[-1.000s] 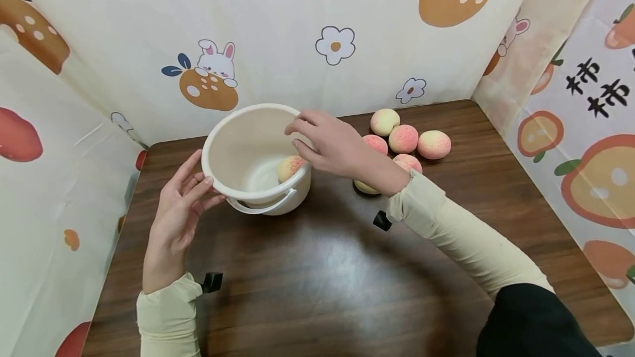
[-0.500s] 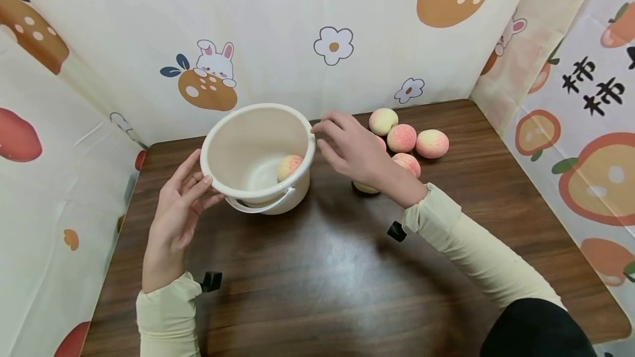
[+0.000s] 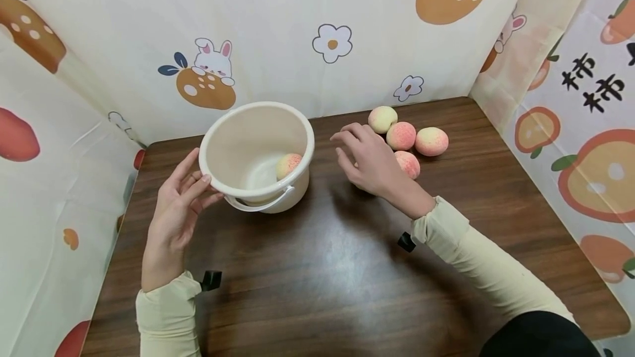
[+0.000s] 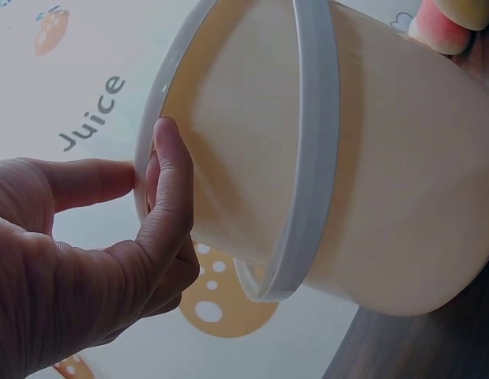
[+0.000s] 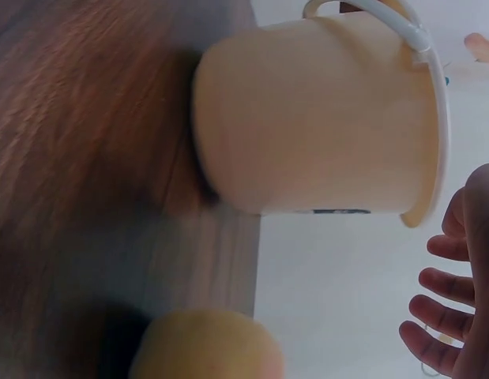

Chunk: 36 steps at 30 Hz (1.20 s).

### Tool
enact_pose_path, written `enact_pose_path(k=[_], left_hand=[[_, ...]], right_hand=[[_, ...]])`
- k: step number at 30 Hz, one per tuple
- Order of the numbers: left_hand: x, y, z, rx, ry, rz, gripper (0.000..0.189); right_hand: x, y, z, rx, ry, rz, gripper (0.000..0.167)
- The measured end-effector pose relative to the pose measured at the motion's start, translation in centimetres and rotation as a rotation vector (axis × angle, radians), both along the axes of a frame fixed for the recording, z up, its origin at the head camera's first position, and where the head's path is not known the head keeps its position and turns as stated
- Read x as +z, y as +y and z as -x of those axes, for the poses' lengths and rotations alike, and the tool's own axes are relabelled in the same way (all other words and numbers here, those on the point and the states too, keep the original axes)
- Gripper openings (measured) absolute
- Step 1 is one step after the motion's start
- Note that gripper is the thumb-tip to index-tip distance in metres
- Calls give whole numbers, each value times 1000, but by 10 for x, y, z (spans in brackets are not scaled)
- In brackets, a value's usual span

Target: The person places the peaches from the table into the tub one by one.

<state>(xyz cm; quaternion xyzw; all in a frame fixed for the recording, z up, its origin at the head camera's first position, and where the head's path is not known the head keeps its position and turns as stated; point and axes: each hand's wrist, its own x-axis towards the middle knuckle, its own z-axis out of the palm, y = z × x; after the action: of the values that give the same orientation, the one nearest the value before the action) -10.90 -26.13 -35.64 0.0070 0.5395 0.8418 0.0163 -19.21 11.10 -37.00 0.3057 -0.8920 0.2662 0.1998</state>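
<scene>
Your right hand (image 3: 367, 161) has moved from above the mouth of the bucket (image 5: 315, 118) rightward to the loose peaches (image 3: 401, 135). Bucket: smooth, plastic-looking, cream, round, thick rim, pale handle (image 4: 317, 118) hanging at the near side. One peach (image 3: 289, 166) lies inside, low near the right wall. Loose ones: rounded, matt, speckled pink over pale yellow, clustered on the glossy, wood-grained table (image 3: 317, 302), partly hidden by your hand. Right: back upward, holding nothing, fingers parted, loosely bent. Your left hand (image 3: 173, 214) grips the rim's left side.

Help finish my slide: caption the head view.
Left grip holds a round cream plastic bucket, a round pink-yellow peach inside.
</scene>
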Motion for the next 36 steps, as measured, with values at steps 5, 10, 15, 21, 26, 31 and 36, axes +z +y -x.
enact_pose_path(k=[5,10,15,21,26,31,36], left_hand=[[1,1,2,1,5,0,74],[2,2,2,-11,-6,9,74],[1,2,-1,-16,-21,22,75],[0,1,-3,-11,-24,19,74],[0,1,-2,-19,-16,9,74],[0,-1,-2,-14,-5,-20,73],[-1,-1,-2,-13,-3,-25,73]], right_hand=[[-8,8,-1,-20,24,-47,24],[-22,18,-3,-21,71,-129,26],[-38,29,-8,-46,70,-211,30],[-57,41,-10,-70,43,-285,32],[-69,46,-10,-89,25,-321,33],[-72,45,-7,-95,0,-335,35],[-74,45,-6,-96,-29,-367,38]])
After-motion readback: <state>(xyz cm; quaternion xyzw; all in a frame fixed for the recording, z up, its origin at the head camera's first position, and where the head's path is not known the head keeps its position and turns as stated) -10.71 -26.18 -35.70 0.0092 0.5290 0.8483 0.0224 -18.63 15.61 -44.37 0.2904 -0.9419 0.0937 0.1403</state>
